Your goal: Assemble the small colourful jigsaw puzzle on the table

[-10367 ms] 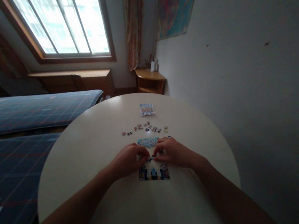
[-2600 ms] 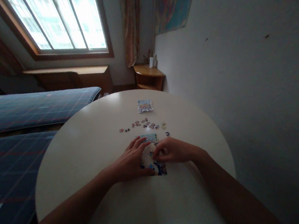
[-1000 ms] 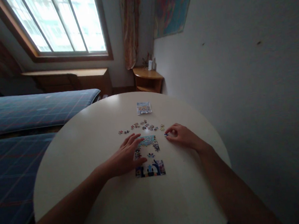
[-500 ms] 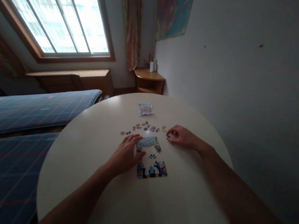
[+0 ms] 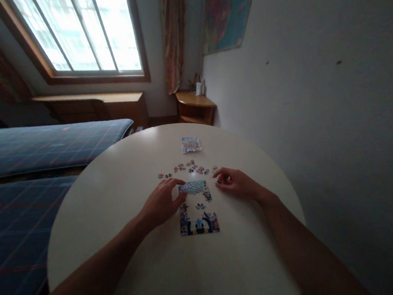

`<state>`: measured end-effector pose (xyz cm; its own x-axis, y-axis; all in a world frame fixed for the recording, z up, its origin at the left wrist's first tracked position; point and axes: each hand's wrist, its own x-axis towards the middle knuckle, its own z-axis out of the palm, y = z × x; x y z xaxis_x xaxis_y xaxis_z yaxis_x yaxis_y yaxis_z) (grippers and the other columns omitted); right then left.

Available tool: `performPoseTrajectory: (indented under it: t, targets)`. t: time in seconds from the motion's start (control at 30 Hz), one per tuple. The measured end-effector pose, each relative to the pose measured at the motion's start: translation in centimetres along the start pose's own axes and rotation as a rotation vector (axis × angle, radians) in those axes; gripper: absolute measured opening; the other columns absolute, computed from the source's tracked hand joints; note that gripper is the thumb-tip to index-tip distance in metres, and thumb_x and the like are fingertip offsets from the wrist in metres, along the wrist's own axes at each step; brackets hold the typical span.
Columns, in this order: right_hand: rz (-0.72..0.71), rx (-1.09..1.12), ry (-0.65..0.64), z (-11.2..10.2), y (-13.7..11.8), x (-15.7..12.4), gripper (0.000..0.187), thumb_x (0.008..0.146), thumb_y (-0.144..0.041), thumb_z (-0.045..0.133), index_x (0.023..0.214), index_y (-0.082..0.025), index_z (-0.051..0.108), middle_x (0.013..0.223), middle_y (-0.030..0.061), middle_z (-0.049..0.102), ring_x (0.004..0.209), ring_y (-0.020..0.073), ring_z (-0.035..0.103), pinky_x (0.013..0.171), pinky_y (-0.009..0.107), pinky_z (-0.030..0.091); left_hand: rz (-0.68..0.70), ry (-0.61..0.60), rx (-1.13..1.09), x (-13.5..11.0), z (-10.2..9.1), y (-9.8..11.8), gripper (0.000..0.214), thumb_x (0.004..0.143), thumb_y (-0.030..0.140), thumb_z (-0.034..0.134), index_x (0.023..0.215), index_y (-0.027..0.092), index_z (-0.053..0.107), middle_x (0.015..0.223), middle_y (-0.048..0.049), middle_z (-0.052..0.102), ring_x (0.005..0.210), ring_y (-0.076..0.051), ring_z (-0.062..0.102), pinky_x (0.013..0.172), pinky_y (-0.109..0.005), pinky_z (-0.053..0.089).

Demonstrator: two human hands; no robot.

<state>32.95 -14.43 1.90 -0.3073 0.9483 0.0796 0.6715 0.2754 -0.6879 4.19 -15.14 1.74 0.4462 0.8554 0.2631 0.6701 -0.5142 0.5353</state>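
Note:
A partly joined jigsaw puzzle [image 5: 199,226] lies on the round white table [image 5: 152,270], with a gap in its middle. Inside that gap sits one loose puzzle piece [image 5: 200,206]. My left hand [image 5: 162,202] rests at the puzzle's upper left edge, thumb and forefinger spread apart, holding nothing. To the right of the puzzle, my right hand [image 5: 237,184] is closed on a small dark puzzle piece [image 5: 218,183], partly hidden by the fingers. Its forefinger is near a yellowish puzzle piece [image 5: 214,168]. Several other loose pieces [image 5: 181,166] lie in an arc beyond the puzzle.
A small picture packet [image 5: 191,144] lies toward the table's far side. A plaid mattress [image 5: 45,147] stands to the left, a wall [image 5: 336,130] rises on the right, and a wooden corner shelf [image 5: 195,99] is behind the table.
My right hand has moved slightly left with the dark puzzle piece. My left thumb has drawn upward from the gap toward the forefinger, uncovering more of the puzzle's left side.

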Motion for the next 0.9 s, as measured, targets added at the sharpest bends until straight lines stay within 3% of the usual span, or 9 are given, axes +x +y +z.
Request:
performPoseTrajectory:
  t: [0.2, 0.33, 0.53, 0.7, 0.77, 0.9]
  targets:
    - [-0.073, 0.163, 0.112, 2.2, -4.1, 0.0, 0.027, 0.081, -0.044, 0.070, 0.091, -0.019, 0.074, 0.085, 0.0046, 0.074, 0.077, 0.0165, 0.065, 0.074, 0.030, 0.046, -0.027, -0.012, -0.186, -0.2, 0.2, 1.4, 0.022, 0.091, 0.035, 0.056, 0.103, 0.021, 0.068, 0.101, -0.0043, 0.073, 0.094, -0.020, 0.068, 0.091, -0.038, 0.052]
    - [-0.027, 0.328, 0.090, 4.0, -6.0, 0.3, 0.036, 0.077, -0.050, 0.073, 0.087, -0.016, 0.069, 0.084, 0.0066, 0.073, 0.077, 0.0182, 0.068, 0.068, 0.030, 0.050, -0.072, 0.008, -0.353, -0.1, 0.3, 2.0, 0.022, 0.090, 0.037, 0.058, 0.096, 0.019, 0.070, 0.091, -0.0038, 0.074, 0.084, -0.018, 0.069, 0.080, -0.032, 0.054]
    - [-0.041, 0.402, 0.094, 5.1, -6.3, 0.3, 0.037, 0.075, -0.051, 0.075, 0.082, -0.016, 0.066, 0.083, 0.0065, 0.074, 0.079, 0.0182, 0.069, 0.073, 0.032, 0.053, -0.124, -0.013, -0.419, 0.1, 0.4, 1.8, 0.019, 0.087, 0.033, 0.059, 0.087, 0.018, 0.070, 0.082, -0.0030, 0.073, 0.075, -0.016, 0.066, 0.072, -0.029, 0.052]
    - [-0.132, 0.368, -0.071, 4.3, -5.8, 0.0, 0.030, 0.084, -0.045, 0.069, 0.088, -0.016, 0.070, 0.085, 0.0063, 0.075, 0.079, 0.0171, 0.069, 0.075, 0.031, 0.052, -0.124, -0.080, -0.394, 0.1, 0.0, 1.8, 0.022, 0.087, 0.033, 0.054, 0.083, 0.016, 0.067, 0.078, -0.0035, 0.069, 0.072, -0.015, 0.061, 0.064, -0.026, 0.048]
    - [-0.190, 0.279, -0.094, 3.9, -5.4, -0.2, 0.023, 0.084, -0.039, 0.069, 0.089, -0.017, 0.072, 0.085, 0.0052, 0.075, 0.079, 0.0164, 0.068, 0.074, 0.029, 0.051, -0.109, -0.124, -0.327, 0.1, -0.2, 1.7, 0.021, 0.086, 0.031, 0.053, 0.083, 0.016, 0.067, 0.079, -0.0036, 0.067, 0.073, -0.016, 0.060, 0.067, -0.027, 0.048]
    - [-0.285, 0.125, -0.093, 3.3, -4.8, -0.4, 0.012, 0.083, -0.030, 0.071, 0.085, -0.019, 0.073, 0.084, 0.0030, 0.074, 0.079, 0.0157, 0.065, 0.076, 0.029, 0.048, 0.025, -0.159, -0.146, -0.4, -0.1, 1.1, 0.012, 0.082, 0.025, 0.058, 0.079, 0.019, 0.068, 0.100, -0.0052, 0.067, 0.099, -0.021, 0.058, 0.095, -0.038, 0.045]
